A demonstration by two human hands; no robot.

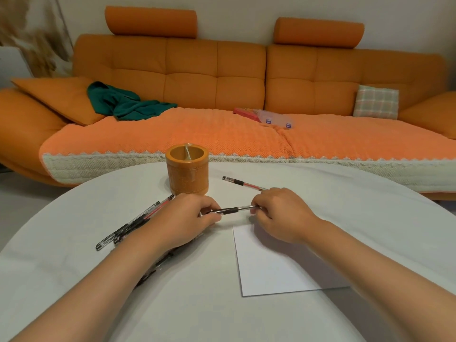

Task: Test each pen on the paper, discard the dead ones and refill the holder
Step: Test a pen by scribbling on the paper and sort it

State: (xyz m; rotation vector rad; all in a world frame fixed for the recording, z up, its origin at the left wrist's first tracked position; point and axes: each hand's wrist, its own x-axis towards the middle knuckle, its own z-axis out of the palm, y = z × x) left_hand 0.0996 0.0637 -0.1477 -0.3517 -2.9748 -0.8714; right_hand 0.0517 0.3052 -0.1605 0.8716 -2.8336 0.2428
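Spanning both hands, black pen [230,210] pinched between left fingers [209,209], right fingers [257,210]

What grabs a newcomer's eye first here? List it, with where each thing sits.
The big orange sofa fills the background. At the centre of the table, the left hand and right hand grip the two ends of one black pen, by the far edge of the white paper. Behind them stands the orange holder, with loose pens lying at the left.
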